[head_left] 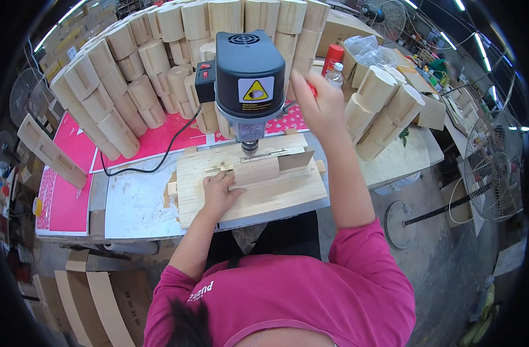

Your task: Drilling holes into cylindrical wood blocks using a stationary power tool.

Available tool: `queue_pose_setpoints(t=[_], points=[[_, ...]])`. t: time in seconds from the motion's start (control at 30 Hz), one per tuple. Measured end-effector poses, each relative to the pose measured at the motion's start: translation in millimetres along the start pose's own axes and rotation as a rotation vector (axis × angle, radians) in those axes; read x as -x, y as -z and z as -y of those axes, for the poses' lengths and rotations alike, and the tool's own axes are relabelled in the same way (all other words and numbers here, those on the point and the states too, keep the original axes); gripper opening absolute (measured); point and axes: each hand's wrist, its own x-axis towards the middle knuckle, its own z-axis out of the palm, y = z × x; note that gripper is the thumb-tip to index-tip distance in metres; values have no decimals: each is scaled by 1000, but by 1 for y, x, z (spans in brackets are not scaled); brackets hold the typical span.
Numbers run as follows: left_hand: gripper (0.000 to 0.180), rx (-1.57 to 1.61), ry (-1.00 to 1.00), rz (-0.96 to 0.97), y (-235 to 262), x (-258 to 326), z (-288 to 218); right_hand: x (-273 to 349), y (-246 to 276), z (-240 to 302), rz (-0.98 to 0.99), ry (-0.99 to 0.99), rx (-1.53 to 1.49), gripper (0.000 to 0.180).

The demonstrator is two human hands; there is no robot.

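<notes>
A small bench drill press point(250, 75) with a dark blue housing stands in front of me. Under its chuck point(250, 147), a pale wooden block point(256, 174) with a rounded face lies in a jig on a flat wooden board point(264, 199). My left hand point(220, 192) holds the block's left end, its fingers bent over the end and the thumb along the near side. Raised at the right of the drill, my right hand point(320, 103) is wrapped round the red-knobbed feed handle point(312, 89). The drill bit's tip cannot be made out.
Stacked wooden pieces point(154, 75) curve behind the drill, with more stacks point(386, 110) at the right. A black cable point(154, 170) loops over the table at left. A red can point(334, 56) and a clear bottle point(335, 75) stand behind my right hand. A fan point(490, 165) stands at right; cardboard boxes point(96, 301) lie lower left.
</notes>
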Motion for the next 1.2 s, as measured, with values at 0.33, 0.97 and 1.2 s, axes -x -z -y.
queue_pose_setpoints(t=[0.33, 0.97, 1.2], points=[[34, 389, 217, 45, -13, -17, 9, -21, -21, -47, 121, -152, -367, 39], [21, 960, 575, -242, 160, 77, 3, 193, 32, -77, 817, -1024, -595, 22], [27, 952, 705, -378, 147, 75, -12, 179, 48, -34, 702, -767, -468, 18]])
